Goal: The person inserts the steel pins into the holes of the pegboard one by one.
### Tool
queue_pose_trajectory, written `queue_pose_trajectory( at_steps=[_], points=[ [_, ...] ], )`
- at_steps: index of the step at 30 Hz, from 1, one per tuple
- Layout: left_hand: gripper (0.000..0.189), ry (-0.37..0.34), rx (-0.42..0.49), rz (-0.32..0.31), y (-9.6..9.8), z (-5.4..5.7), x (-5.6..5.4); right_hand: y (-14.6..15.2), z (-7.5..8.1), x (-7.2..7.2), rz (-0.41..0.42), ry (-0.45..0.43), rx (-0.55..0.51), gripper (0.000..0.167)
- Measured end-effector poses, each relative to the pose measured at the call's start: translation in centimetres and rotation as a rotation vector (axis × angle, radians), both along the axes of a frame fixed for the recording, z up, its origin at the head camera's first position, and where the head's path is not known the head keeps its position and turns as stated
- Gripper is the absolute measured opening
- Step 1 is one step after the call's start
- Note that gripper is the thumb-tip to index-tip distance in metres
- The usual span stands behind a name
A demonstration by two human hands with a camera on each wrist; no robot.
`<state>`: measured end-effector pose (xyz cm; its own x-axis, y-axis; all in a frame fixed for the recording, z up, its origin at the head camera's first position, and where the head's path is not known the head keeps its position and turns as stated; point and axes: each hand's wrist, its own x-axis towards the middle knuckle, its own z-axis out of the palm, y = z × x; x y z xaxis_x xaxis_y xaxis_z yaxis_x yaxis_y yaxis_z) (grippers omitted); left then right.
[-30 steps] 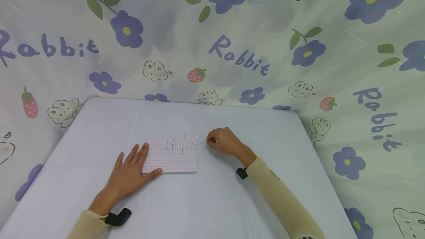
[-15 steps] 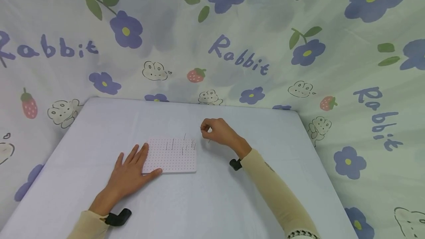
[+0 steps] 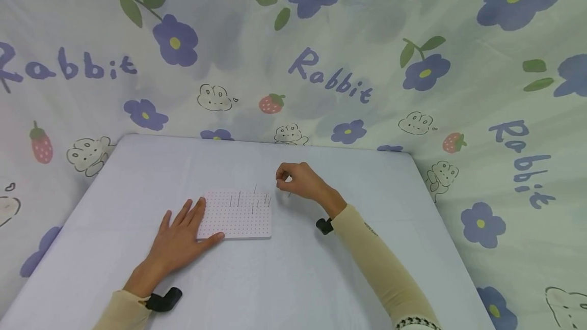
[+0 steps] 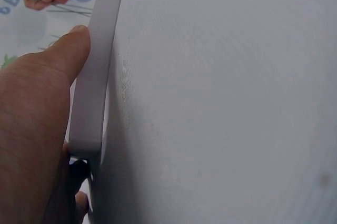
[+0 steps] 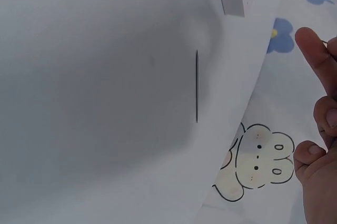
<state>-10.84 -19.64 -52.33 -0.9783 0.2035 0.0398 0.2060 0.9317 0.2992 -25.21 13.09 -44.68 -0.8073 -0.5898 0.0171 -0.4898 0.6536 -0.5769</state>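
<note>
My left hand is spread along the left end of a white perforated board, the thumb across its front edge. Several thin needles stand in the board's holes, mostly at its far right. My right hand is raised just beyond the board's right side. Its fingertips pinch what looks like a needle, of which only a short dark bit shows. A single loose needle appears beneath that hand in the right wrist view, beside the board's corner.
A white-covered table bears the board. Behind it and along the sides hangs a cloth printed with flowers and rabbits. Each wrist carries a small black camera.
My right hand has lifted and moved slightly away and left, staying nearly still over the last half second. A loose needle now shows below it. My left hand and the board have not moved.
</note>
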Motion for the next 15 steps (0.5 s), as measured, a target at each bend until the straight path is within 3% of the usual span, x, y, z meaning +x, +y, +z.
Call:
queue_pose_trajectory(
  at_steps=[6, 15],
  points=[
    [0.112, -0.002, -0.007, -0.001, 0.0, 0.1, 0.0, -0.5, -0.1, -0.3, 0.031, -0.045, -0.016, 0.014],
    [0.113, 0.000, -0.010, -0.001, 0.0, -0.1, -0.1, -1.5, -0.3, -0.5, 0.057, 0.005, 0.036, 0.012]
  ],
)
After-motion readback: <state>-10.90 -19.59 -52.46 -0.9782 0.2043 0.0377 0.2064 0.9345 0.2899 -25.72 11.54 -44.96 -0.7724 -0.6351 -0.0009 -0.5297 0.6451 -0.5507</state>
